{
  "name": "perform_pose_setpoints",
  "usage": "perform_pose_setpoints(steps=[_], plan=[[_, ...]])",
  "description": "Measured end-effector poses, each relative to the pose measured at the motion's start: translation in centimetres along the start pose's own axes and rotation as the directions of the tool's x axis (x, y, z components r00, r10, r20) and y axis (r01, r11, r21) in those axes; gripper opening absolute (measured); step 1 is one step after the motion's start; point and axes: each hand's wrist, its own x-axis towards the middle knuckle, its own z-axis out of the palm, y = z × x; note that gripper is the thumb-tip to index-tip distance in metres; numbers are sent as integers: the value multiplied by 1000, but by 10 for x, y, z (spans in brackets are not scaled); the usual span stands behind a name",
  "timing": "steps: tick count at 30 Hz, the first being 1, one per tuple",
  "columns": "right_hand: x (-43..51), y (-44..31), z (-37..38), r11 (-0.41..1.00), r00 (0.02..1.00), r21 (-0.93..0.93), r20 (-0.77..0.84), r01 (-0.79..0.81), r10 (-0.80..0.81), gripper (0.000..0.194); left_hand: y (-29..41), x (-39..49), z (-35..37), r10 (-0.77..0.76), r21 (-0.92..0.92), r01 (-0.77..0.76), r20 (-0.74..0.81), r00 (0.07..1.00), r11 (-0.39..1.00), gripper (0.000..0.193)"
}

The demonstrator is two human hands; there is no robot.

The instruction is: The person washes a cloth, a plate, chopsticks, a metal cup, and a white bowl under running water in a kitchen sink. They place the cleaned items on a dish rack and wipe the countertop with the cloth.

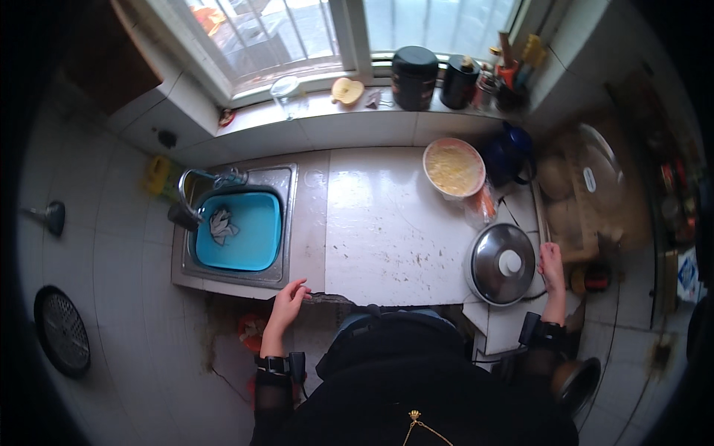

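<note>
My left hand is just off the counter's front edge, below the metal sink, fingers loosely curled and holding nothing. A blue plastic basin with water and a grey-white cloth sits in that sink. At the right, my right hand is beside a round electric pot with a glass lid and a white knob; its fingers are curled, and whether they hold the thin dark cord there I cannot tell. Behind the pot are a bowl of shredded yellowish food and a plastic bag with something orange.
A curved faucet reaches over the basin. At the back right stands a dark blue jug. The windowsill bears a glass jar, a cut pale fruit or vegetable and black canisters. Cardboard egg-tray-like packaging lies far right.
</note>
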Motion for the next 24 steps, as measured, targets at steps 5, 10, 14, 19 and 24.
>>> perform_pose_setpoints(steps=[5, 10, 14, 19, 24], plan=[[18, -116, 87, 950, 865, -59, 434, 308, -253, 17, 7, -10, 5, 5, 37, -4, -32, 999, 999, 28], [49, -163, 209, 742, 746, -239, 459, 626, -482, 17, -12, -44, -2, -39, -13, 37, -172, 984, 999, 27], [44, -197, 317, 513, 529, -201, 551, 835, -646, 15, -38, -70, -16, -134, -92, 114, -244, 960, 989, 28], [33, -249, 433, 377, 406, -159, 452, 913, -794, 15, -69, -68, -51, -143, -180, 98, -254, 957, 979, 27], [36, -287, 519, 777, 714, -5, 400, 629, -575, 14, -91, -42, -122, -146, -188, 115, -160, 976, 975, 27]])
